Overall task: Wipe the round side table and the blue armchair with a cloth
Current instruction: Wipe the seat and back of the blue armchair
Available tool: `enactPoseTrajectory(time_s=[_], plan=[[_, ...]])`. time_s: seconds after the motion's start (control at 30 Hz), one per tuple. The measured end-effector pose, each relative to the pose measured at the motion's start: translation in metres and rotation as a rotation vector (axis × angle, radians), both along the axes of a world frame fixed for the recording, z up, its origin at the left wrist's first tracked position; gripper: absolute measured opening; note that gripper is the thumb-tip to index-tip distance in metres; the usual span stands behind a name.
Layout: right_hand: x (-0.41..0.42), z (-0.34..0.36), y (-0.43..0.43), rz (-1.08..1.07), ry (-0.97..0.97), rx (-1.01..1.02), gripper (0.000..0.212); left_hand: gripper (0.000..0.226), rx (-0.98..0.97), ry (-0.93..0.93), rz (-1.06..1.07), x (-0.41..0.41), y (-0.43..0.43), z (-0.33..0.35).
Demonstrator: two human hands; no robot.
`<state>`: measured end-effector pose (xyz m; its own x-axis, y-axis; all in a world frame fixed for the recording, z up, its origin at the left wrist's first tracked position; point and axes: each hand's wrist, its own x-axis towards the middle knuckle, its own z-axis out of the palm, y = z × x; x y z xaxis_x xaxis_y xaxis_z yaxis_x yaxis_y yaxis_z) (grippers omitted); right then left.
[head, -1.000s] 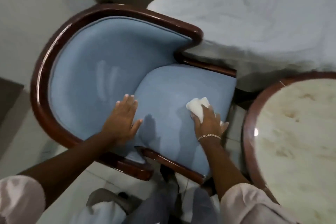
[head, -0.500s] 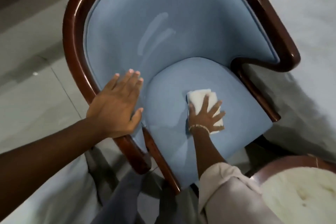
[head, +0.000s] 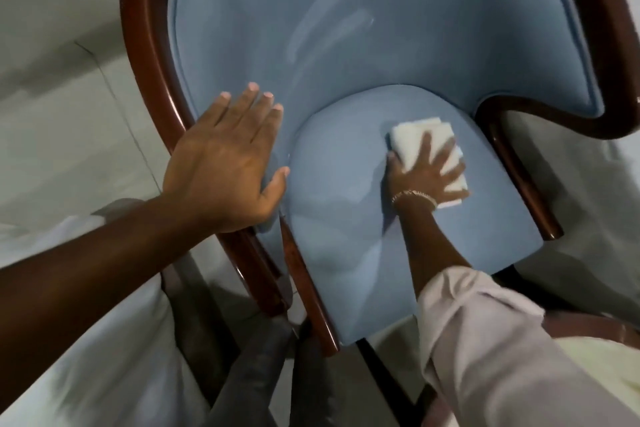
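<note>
The blue upholstered armchair with its curved, glossy dark-wood frame (head: pixel 346 45) fills most of the view and serves as the landmark here. Its rounded blue fabric seat cushion (head: pixel 346 218) sits at the chair's middle, under the padded backrest. At the chair's near-right corner, a sliver of the round side table's wooden rim (head: pixel 595 328) shows behind a pale sleeve. The left hand (head: pixel 225 163) lies open and flat, fingers together, across the chair's left wooden rail and inner padding, apparently bracing. The right hand (head: pixel 424 172), fingers spread, presses a folded white cloth (head: pixel 415 135) flat onto the far-right part of the seat cushion. The step in hand looks to be wiping the seat. The next move likely calls for sweeping the cloth across the rest of the cushion with even pressure.
</note>
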<state>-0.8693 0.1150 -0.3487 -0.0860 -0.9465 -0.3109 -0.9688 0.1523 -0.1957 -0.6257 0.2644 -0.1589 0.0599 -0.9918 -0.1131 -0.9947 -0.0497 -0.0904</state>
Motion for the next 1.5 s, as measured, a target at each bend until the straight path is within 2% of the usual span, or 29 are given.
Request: enactPoseTrajectory(time_s=[0.1,0.17,0.23,0.27,0.33,0.4,0.43,0.47,0.57,0.63,0.7,0.77,0.87,0.93,1.0,1.1,1.2,1.27,1.33,1.43,1.5], plan=[[0.033,-0.013,0.048,0.509,0.017,-0.058,0.073,0.080,0.002,0.015,0.014,0.001,0.002,-0.002],[0.008,-0.008,0.118,0.856,-0.004,-0.117,0.074,0.078,-0.002,0.032,-0.005,-0.001,0.003,0.002],[-0.027,0.004,0.159,0.953,-0.060,-0.119,0.073,0.076,-0.038,0.052,0.008,-0.001,0.005,0.005],[-0.038,0.013,0.165,0.859,-0.064,-0.072,0.071,0.074,-0.058,0.073,0.016,-0.002,0.006,0.007],[-0.035,0.032,0.161,0.437,-0.073,0.059,0.064,0.070,-0.086,0.119,0.017,-0.003,0.007,0.011],[-0.004,0.056,0.143,-0.001,-0.230,0.203,0.055,0.070,-0.085,0.139,-0.022,-0.001,0.005,0.015],[0.018,0.068,0.133,-0.136,-0.362,0.251,0.053,0.071,-0.080,0.148,-0.048,0.003,0.003,0.017],[0.044,0.080,0.127,-0.187,-0.508,0.307,0.050,0.074,-0.082,0.164,-0.062,0.013,-0.002,0.020],[0.116,0.119,0.118,-0.006,-0.832,0.413,0.046,0.083,-0.102,0.165,-0.041,0.075,-0.037,0.036],[0.152,0.129,0.106,0.052,-0.920,0.362,0.049,0.086,-0.041,0.117,-0.129,0.128,-0.071,0.050],[0.190,0.130,0.077,-0.015,-0.974,0.271,0.050,0.086,0.010,0.070,-0.275,0.169,-0.118,0.063],[0.237,0.135,0.039,-0.200,-1.034,0.088,0.053,0.089,0.043,0.051,-0.398,0.190,-0.170,0.069],[0.279,0.144,-0.050,-0.644,-1.074,-0.170,0.061,0.095,-0.002,0.126,-0.459,0.194,-0.229,0.064],[0.269,0.126,-0.107,-0.833,-0.977,-0.330,0.064,0.100,-0.040,0.196,-0.445,0.194,-0.244,0.056],[0.256,0.099,-0.121,-0.845,-0.901,-0.359,0.069,0.102,-0.065,0.210,-0.465,0.196,-0.245,0.052],[0.262,0.072,-0.057,-0.718,-1.029,-0.143,0.066,0.103,-0.056,0.180,-0.471,0.195,-0.242,0.058],[0.284,0.095,0.001,-0.544,-1.051,-0.082,0.069,0.101,-0.023,0.177,-0.465,0.191,-0.242,0.064],[0.290,0.115,-0.007,-0.375,-1.069,-0.211,0.068,0.096,-0.025,0.209,-0.480,0.189,-0.241,0.065],[0.290,0.133,-0.050,-0.254,-1.027,-0.380,0.067,0.093,-0.039,0.229,-0.484,0.191,-0.241,0.064],[0.276,0.142,-0.132,-0.433,-0.891,-0.538,0.075,0.090,-0.063,0.219,-0.493,0.193,-0.240,0.061],[0.262,0.130,-0.145,-0.539,-0.819,-0.602,0.075,0.089,-0.074,0.230,-0.498,0.194,-0.239,0.060]])
